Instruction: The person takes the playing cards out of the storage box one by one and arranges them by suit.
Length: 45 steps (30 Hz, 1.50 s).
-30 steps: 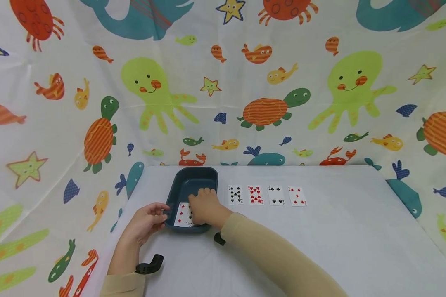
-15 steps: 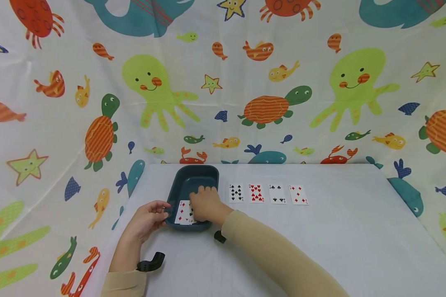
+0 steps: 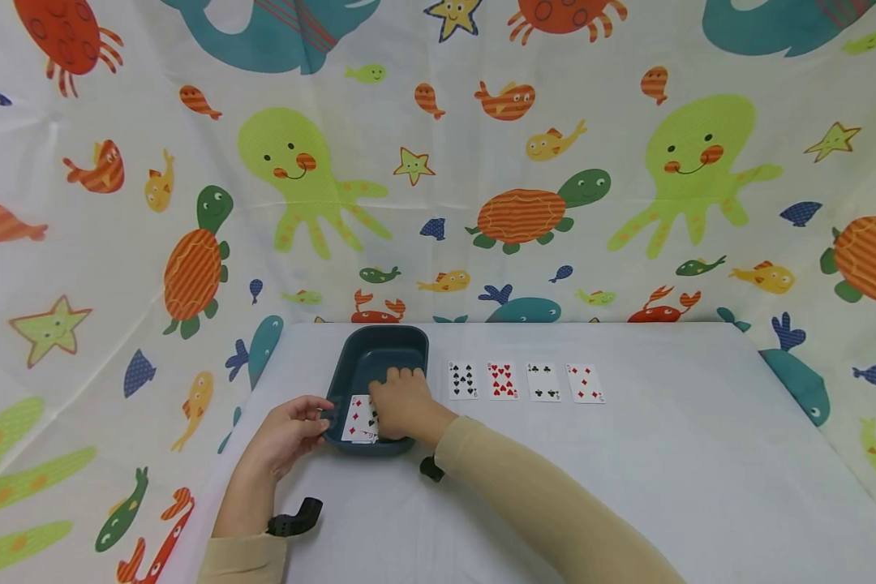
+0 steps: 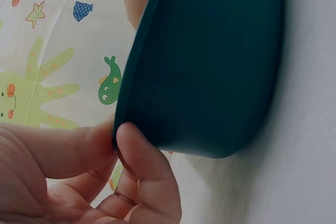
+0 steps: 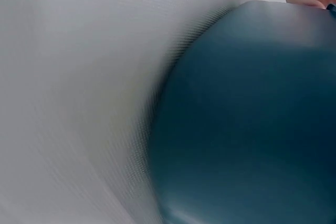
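Note:
A dark teal plastic tray [image 3: 333, 383] stands on the left part of the white table. My left hand [image 3: 289, 436] pinches its left rim between thumb and fingers, seen closely in the left wrist view with the tray wall [image 4: 205, 72]. My right hand [image 3: 407, 408] reaches into the tray from the right, knuckles up over its near half. Its fingertips are hidden behind the hand, and the right wrist view shows mostly the tray's outer wall [image 5: 252, 114]. Beside those fingers lie overlapping playing cards [image 3: 355, 419], a diamond card on the left and a black-suited one partly covered.
To the right of the tray, playing cards lie face up in a row: a spade card [image 3: 463, 380], a heart card [image 3: 503, 381], a club card [image 3: 543, 383] and a diamond card [image 3: 586, 384]. A sea-animal printed cloth [image 3: 453, 231] hangs behind the table.
The cards under my right hand have shifted slightly, with a bit of red showing at their near edge. Both hands stay in nearly the same places.

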Available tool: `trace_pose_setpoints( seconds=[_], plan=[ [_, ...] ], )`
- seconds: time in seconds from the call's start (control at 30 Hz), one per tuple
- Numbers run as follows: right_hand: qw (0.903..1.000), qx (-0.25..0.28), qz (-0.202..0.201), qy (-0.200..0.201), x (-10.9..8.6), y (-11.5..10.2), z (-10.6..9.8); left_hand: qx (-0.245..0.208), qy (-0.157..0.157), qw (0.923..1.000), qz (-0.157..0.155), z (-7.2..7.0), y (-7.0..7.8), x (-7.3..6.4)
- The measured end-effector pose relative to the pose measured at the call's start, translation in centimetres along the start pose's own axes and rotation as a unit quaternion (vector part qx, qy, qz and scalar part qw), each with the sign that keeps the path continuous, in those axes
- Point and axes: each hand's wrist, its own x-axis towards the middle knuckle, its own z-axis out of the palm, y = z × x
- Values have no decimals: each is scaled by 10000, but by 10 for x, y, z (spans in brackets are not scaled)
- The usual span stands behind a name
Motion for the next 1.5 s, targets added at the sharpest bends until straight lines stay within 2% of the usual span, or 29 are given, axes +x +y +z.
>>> trace_pose_setpoints(
  seconds=[0.23, 0.5, 0.83, 0.97, 1.3, 1.37, 1.5],
  plan=[
    [9989, 347, -45, 300, -1, 3, -2, -7, -53, 10000, 22, 0, 2, -1],
    [9927, 1015, -410, 510, -3, 12, -6, 30, -99, 9999, -23, -2, 2, 0],
    [9729, 2071, -768, 687, -8, 27, -9, 92, -52, 9999, -52, -1, 4, -1],
    [9643, 2439, -787, 666, -13, 35, -11, 96, -72, 9999, -40, -2, 3, 0],
    [9342, 3441, -651, 676, -38, 60, -18, 82, -92, 9999, -28, -2, 0, 3],
    [9309, 3538, -620, 662, -44, 65, -20, 78, -94, 9999, -14, -3, 1, 2],
    [9316, 3516, -649, 663, -57, 74, -18, 66, -90, 9999, -44, -2, 2, 0]
  ],
)
